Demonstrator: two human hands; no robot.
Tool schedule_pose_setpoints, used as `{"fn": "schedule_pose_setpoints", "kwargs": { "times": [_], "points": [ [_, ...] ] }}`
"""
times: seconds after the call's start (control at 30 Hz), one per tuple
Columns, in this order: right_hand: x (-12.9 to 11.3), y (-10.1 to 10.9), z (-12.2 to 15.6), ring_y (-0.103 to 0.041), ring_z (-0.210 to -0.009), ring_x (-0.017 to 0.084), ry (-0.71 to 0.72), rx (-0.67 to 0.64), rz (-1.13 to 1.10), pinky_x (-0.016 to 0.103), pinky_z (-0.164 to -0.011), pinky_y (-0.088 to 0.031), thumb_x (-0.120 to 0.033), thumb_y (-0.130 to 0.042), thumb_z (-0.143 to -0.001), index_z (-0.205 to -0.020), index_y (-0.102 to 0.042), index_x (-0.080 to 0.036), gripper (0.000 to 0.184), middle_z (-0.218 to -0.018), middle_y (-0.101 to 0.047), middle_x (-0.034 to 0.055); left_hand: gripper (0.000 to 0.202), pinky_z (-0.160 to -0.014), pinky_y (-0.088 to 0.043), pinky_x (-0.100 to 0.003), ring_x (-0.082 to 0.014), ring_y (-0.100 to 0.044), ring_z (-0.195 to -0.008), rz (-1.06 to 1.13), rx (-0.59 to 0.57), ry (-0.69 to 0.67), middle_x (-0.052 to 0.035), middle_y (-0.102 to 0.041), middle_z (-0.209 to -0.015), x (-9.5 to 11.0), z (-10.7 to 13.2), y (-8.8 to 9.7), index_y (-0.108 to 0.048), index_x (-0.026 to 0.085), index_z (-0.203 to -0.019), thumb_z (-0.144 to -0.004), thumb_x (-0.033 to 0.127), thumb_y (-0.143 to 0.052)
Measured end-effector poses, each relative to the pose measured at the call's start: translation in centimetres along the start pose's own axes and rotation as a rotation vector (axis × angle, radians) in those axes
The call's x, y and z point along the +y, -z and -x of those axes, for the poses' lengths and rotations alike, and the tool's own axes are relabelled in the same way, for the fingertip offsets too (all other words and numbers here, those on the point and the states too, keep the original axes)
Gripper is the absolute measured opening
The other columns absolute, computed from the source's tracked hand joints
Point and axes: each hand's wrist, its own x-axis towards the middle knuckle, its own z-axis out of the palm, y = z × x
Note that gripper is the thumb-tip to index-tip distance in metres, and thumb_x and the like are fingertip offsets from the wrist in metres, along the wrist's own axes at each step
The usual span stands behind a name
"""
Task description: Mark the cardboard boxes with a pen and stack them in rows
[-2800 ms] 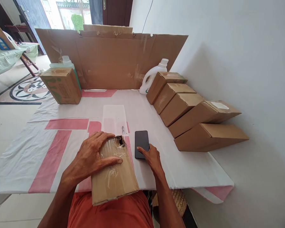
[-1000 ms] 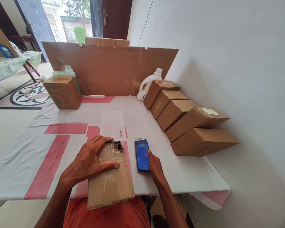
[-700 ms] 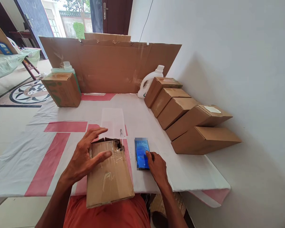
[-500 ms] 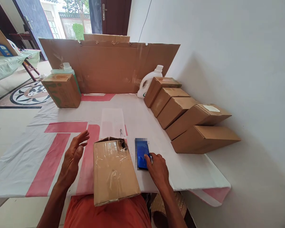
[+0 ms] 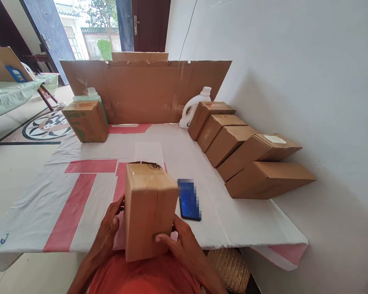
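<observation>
A brown cardboard box [image 5: 150, 220] stands tilted at the table's front edge, close to my body; its far top edge has a torn, dark hole. My right hand [image 5: 180, 241] grips its right side, the thumb lying on the near face and the fingers behind. My left hand [image 5: 110, 224] is at the box's left side, fingertips at the far left edge and partly hidden, so I cannot tell how firmly they press. Just right of the box a phone [image 5: 190, 202] with a blue screen lies flat on the table, apart from both hands.
Several closed cardboard boxes [image 5: 239, 143] line the table's right side by the wall. A white jug [image 5: 196, 107] stands behind them. At the back left, another box [image 5: 87, 122] fronts a green-tinted jug [image 5: 92, 94]. A large cardboard panel [image 5: 147, 92] spans the table's back.
My right hand has left the phone and taken hold of the box's right side. My left hand has come down to its left side. The box has tipped, showing its near face.
</observation>
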Motion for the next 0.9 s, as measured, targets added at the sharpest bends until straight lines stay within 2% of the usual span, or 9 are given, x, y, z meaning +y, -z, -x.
{"fn": "schedule_pose_setpoints", "kwargs": {
  "times": [0.1,0.2,0.3,0.4,0.47,0.57,0.67,0.8,0.9],
  "points": [
    [-1.9,0.2,-0.9,-0.055,-0.138,0.033,0.058,0.077,-0.056,0.046,-0.110,-0.049,-0.060,-0.064,-0.095,-0.153,-0.052,-0.029,0.067,-0.152,-0.059,0.0102,0.073,-0.116,-0.043,-0.055,-0.0343,-0.058,-0.131,-0.029,-0.022,0.023,-0.0118,-0.061,-0.141,-0.1,1.0,2.3,-0.052,0.030,-0.154,-0.098,0.074,-0.038],
    [-2.3,0.0,-1.7,-0.037,-0.155,0.029,0.054,0.146,-0.067,0.048,-0.126,-0.031,-0.068,-0.053,-0.099,-0.168,-0.024,-0.033,0.083,-0.170,-0.037,0.0069,0.071,-0.109,-0.049,-0.053,-0.0336,-0.062,-0.118,-0.052,0.017,0.038,-0.0104,-0.064,-0.132,-0.3,2.4,3.6,-0.054,0.032,-0.153,-0.097,0.074,-0.037],
    [-1.9,-0.1,-2.5,-0.022,-0.162,0.027,0.036,0.075,-0.038,0.048,-0.132,-0.013,-0.074,-0.042,-0.100,-0.168,-0.026,-0.031,0.082,-0.173,-0.030,0.0053,0.079,-0.100,-0.054,-0.051,-0.0345,-0.063,-0.112,-0.067,0.075,0.023,-0.0108,-0.065,-0.126,0.1,3.1,4.5,-0.058,0.033,-0.150,-0.094,0.081,-0.031],
    [-1.1,0.1,-3.6,-0.017,-0.163,0.024,0.020,0.018,-0.102,0.045,-0.132,-0.010,-0.077,-0.032,-0.101,-0.165,-0.036,-0.029,0.080,-0.174,-0.029,0.0040,0.080,-0.095,-0.054,-0.048,-0.0349,-0.061,-0.114,-0.071,0.078,0.006,-0.0106,-0.064,-0.127,1.2,2.6,4.9,-0.060,0.032,-0.148,-0.095,0.081,-0.027],
    [-0.4,0.2,-4.4,-0.018,-0.163,0.022,-0.001,0.023,-0.174,0.045,-0.132,-0.010,-0.077,-0.030,-0.101,-0.164,-0.037,-0.028,0.081,-0.175,-0.027,0.0038,0.077,-0.095,-0.053,-0.048,-0.0340,-0.062,-0.113,-0.070,0.076,0.004,-0.0107,-0.064,-0.128,2.0,1.8,4.5,-0.059,0.030,-0.149,-0.096,0.078,-0.031],
    [0.8,0.3,-5.0,-0.018,-0.163,0.023,-0.027,0.043,-0.228,0.047,-0.132,-0.013,-0.081,-0.035,-0.098,-0.163,-0.038,-0.029,0.083,-0.175,-0.027,0.0037,0.073,-0.107,-0.048,-0.050,-0.0356,-0.058,-0.127,-0.050,0.106,-0.010,-0.0117,-0.060,-0.142,2.6,0.9,3.4,-0.054,0.027,-0.152,-0.098,0.074,-0.037],
    [1.3,0.4,-4.5,-0.032,-0.157,0.028,-0.050,0.047,-0.297,0.051,-0.126,-0.031,-0.084,-0.039,-0.094,-0.160,-0.044,-0.032,0.084,-0.168,-0.042,0.0065,0.075,-0.114,-0.042,-0.050,-0.0367,-0.049,-0.141,-0.038,0.094,-0.040,-0.0115,-0.054,-0.153,2.5,1.0,2.6,-0.050,0.028,-0.155,-0.098,0.074,-0.036],
    [0.1,0.2,-3.4,-0.071,-0.118,0.032,-0.073,-0.029,-0.476,0.049,-0.093,-0.058,-0.087,-0.038,-0.092,-0.159,-0.044,-0.026,0.091,-0.132,-0.072,0.0170,0.083,-0.110,-0.048,-0.047,-0.0359,-0.051,-0.140,0.005,0.105,-0.077,-0.0117,-0.050,-0.158,2.6,1.0,3.1,-0.044,0.027,-0.159,-0.096,0.080,-0.033],
    [-1.5,0.3,-3.6,-0.077,-0.081,0.028,-0.020,-0.099,-0.538,0.040,-0.069,-0.059,-0.088,-0.035,-0.091,-0.151,-0.049,-0.018,0.094,-0.098,-0.078,0.0150,0.082,-0.099,-0.054,-0.042,-0.0325,-0.060,-0.129,0.018,0.121,-0.081,-0.0122,-0.059,-0.149,3.1,-0.4,3.7,-0.043,0.024,-0.158,-0.098,0.079,-0.030]
  ]
}}
